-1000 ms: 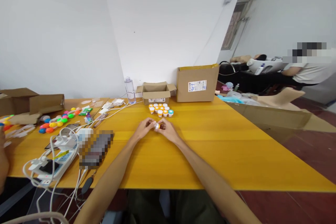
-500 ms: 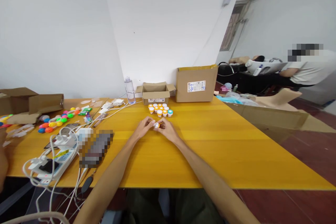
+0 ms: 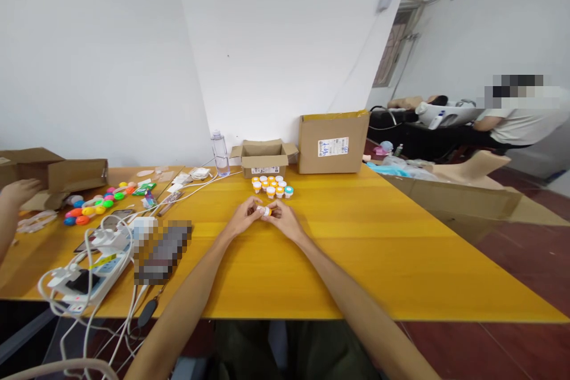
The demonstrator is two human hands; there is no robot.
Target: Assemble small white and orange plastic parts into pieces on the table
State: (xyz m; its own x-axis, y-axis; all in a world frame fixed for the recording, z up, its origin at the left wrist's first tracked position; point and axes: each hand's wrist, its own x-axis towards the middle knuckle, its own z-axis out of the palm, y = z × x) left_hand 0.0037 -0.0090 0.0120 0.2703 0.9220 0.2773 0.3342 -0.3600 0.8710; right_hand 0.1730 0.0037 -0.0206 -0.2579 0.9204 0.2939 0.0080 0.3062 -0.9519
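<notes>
A small white jar with an orange lid lies sideways between my two hands, just over the table. My left hand is closed on its left end, with thumb and fingertips pressed against it. At the lid end, my right hand grips it with bent fingers. Behind my hands stands a cluster of several similar small jars with orange, white and teal lids. The fingertips partly hide the held jar.
Behind the jars are an open carton and a larger cardboard box. A clear bottle stands beside them. Left lie a power strip, cables, a pixelated dark object and colourful balls. Another person's hand reaches in far left.
The held jar has turned slightly, so more of its side and orange lid shows between my fingers. At far left, another person's hand has moved up toward the open box.
</notes>
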